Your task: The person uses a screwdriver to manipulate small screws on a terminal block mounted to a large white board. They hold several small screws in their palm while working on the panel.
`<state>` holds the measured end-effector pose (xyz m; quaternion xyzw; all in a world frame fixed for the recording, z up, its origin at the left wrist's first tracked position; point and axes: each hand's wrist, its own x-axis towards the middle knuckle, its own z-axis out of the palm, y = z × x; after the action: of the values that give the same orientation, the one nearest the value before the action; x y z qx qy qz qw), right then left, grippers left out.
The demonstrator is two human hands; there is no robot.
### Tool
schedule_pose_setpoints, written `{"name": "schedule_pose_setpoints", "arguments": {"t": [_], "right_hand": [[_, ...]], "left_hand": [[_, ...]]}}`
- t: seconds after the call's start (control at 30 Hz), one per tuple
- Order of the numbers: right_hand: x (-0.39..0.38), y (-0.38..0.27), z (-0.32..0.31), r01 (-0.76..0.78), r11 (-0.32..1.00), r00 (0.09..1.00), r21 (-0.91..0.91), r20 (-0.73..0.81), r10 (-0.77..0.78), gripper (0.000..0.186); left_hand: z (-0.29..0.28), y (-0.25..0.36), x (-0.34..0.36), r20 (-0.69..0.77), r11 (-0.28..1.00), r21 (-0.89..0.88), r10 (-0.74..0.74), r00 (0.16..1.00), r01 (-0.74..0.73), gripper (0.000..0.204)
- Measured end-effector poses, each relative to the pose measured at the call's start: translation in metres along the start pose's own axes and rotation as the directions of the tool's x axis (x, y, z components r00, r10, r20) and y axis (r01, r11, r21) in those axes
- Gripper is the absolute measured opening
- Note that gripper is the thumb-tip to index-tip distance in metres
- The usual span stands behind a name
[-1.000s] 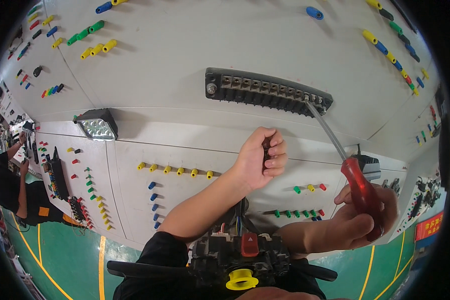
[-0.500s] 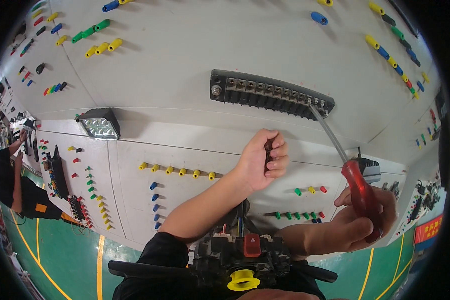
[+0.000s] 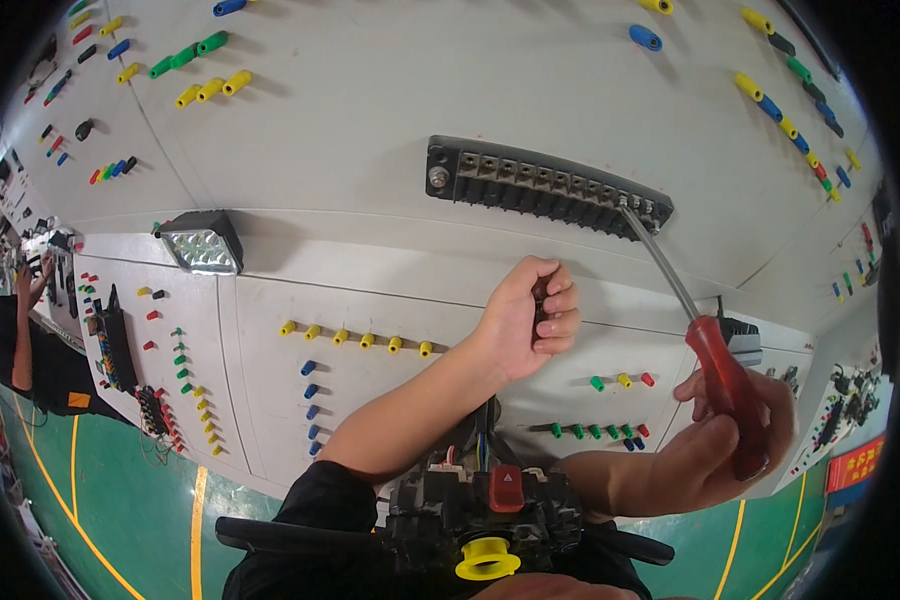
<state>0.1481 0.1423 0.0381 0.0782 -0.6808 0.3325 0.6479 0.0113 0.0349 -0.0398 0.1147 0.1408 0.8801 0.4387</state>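
Observation:
My right hand [image 3: 725,435] is wrapped round the red handle of a screwdriver [image 3: 715,375]. Its long metal shaft slants up and left, and the tip is at a screw near the right end of a black terminal block [image 3: 550,188]. That block is fixed to the pale panel and has a row of metal screw terminals along it. Below its middle, my left hand [image 3: 530,318] is curled closed, apart from the block. Something small and dark shows between its fingers, mostly hidden, so its kind is unclear.
Coloured banana sockets [image 3: 366,340] stick out of the white panels [image 3: 320,270] all round. A square LED lamp [image 3: 202,245] is mounted at left. Close before me sits a black switch assembly [image 3: 420,500] with a red button and yellow ring. Another person [image 3: 35,350] stands far left.
My right hand and the screwdriver handle have turned slightly, with the tip still at the same terminal. My left hand stays closed in place. The person at far left has shifted posture.

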Motion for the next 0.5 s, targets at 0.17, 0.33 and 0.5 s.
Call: {"name": "schedule_pose_setpoints", "arguments": {"t": [0.17,0.33,0.5], "right_hand": [[0.0,0.0,0.001,0.068,0.998,0.996,0.004,-0.052,-0.068,0.031],[-0.003,0.002,-0.01,0.065,0.978,0.983,0.198,0.157,-0.097,0.035],[0.005,0.001,0.005,0.083,0.954,0.958,0.29,0.239,-0.156,0.025]], "left_hand": [[0.0,-0.001,0.001,-0.018,1.0,-0.009,-0.004,1.0,0.004,0.026],[-0.001,0.001,0.0,-0.005,1.0,0.007,-0.006,1.0,0.006,0.027],[0.001,0.0,0.001,-0.027,1.0,0.003,-0.004,1.0,0.005,0.027]]}}
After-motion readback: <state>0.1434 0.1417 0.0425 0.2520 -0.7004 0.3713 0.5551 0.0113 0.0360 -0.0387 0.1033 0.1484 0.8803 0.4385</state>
